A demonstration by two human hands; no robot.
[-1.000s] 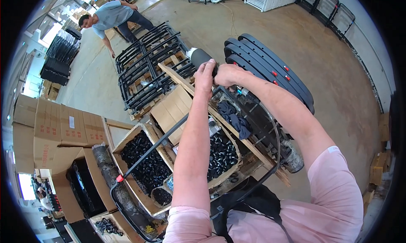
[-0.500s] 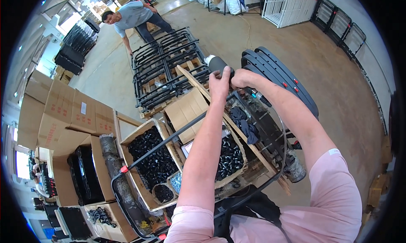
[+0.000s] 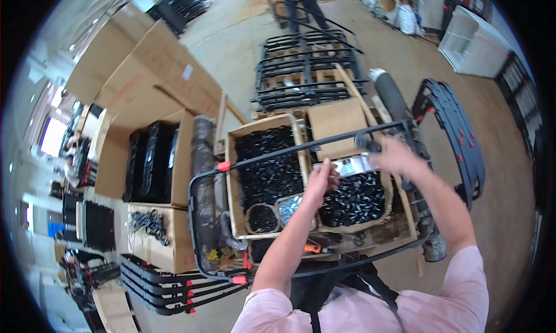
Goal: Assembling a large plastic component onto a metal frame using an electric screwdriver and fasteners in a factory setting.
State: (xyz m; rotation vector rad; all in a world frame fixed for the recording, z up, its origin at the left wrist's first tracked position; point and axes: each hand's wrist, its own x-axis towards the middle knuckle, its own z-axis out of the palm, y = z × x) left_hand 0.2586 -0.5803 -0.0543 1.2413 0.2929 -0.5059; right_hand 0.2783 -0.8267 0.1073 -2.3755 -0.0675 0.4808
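Black tubular frame (image 3: 324, 141), near: one. Red blocks (image 3: 224, 166) on its left part: two. Large bins (image 3: 233, 182) of black parts: two. Round tub (image 3: 248, 222): one. Orange handle (image 3: 313, 248): one. White-tipped grey roll (image 3: 391, 94), right: one. Person (image 3: 294, 8), far: one.

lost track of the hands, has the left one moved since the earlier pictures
Yes, the left hand has moved nearer the wearer: from beside the grey roll to the near side of the cardboard sheet.

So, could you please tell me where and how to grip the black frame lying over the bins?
I'd probably grip the black frame by its near long bar, from the wearer's side, at two spots well apart: that bar is slim and closest to the body, while the far one passes above the bins of small parts.
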